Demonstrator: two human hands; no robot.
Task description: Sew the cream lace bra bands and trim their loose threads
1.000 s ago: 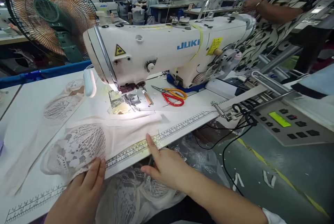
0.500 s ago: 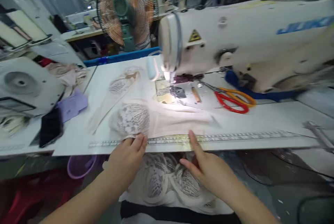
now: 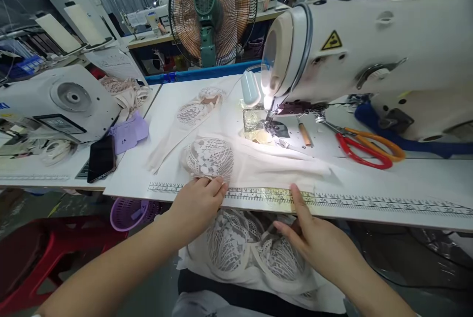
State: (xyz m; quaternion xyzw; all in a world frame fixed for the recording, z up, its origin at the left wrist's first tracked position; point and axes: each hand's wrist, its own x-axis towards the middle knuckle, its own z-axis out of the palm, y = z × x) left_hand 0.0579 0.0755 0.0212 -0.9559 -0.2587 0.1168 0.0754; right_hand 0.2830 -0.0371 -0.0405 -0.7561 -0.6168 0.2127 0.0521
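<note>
Lace cup (image 3: 210, 155) partly hidden behind left hand (image 3: 199, 205)

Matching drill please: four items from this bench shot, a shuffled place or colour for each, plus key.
1. scissors
2. smartphone
3. plastic basket
4. left hand

A. below table level
B. at the lace cup's near edge
C. one loop red, one orange
D. beside purple paper slips

Pairs: 1-C, 2-D, 3-A, 4-B

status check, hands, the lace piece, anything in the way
Left hand on lace-cupped bra piece; right hand at its near edge, index finger extended. Piece lying in front of sewing machine. Scissors beyond, to the right.
</note>
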